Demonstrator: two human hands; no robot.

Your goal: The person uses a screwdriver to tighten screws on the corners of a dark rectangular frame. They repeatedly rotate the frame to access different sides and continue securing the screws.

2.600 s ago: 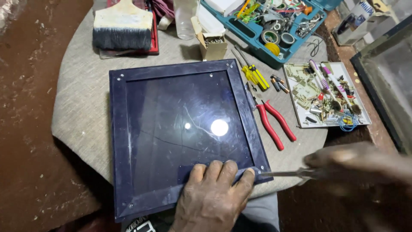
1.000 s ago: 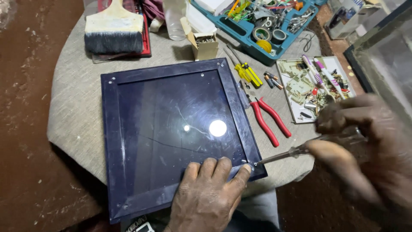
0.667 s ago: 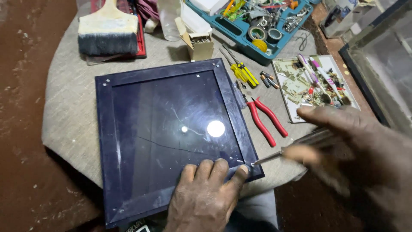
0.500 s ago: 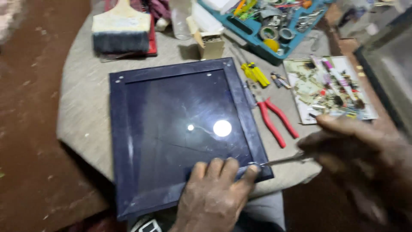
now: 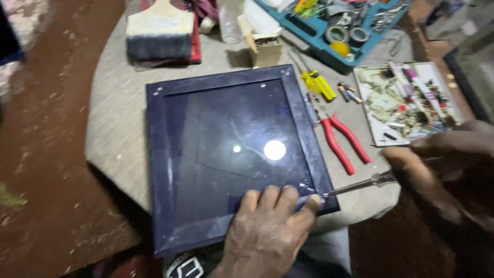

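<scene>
Head view, panel: a square dark blue framed panel (image 5: 234,154) lies flat at the centre of the frame on a round table (image 5: 116,128) covered in grey cloth. Its glossy middle reflects a bright lamp spot, and a thin crack line crosses it. The flat border is scuffed and dusty, with small screw heads near the upper corners.
Head view, left hand: your left hand (image 5: 267,229), at the lower centre, presses flat on the panel's lower right border, fingers spread and released, grasping nothing.
Head view, right hand: your right hand (image 5: 442,170), at the right edge, is blurred, its fingers clenched around the handle of a slim metal screwdriver (image 5: 355,185).
Head view, tip: the screwdriver tip meets the panel's lower right corner, just beside your left index fingertip.
Risk, slip: in my judgement, the tip could skid off the corner and jab that nearby finger.
Risk, glass: sideways force might lengthen the crack in the shiny surface.
Risk, edge: the panel's lower corner overhangs the table, so hard pressing could tip it.
Head view, surroundings: red-handled pliers (image 5: 339,139) and a yellow-handled tool (image 5: 320,85) lie right of the panel; a wide bristle paintbrush (image 5: 159,36) sits upper left; a teal tray (image 5: 339,31) of small parts sits upper right.
</scene>
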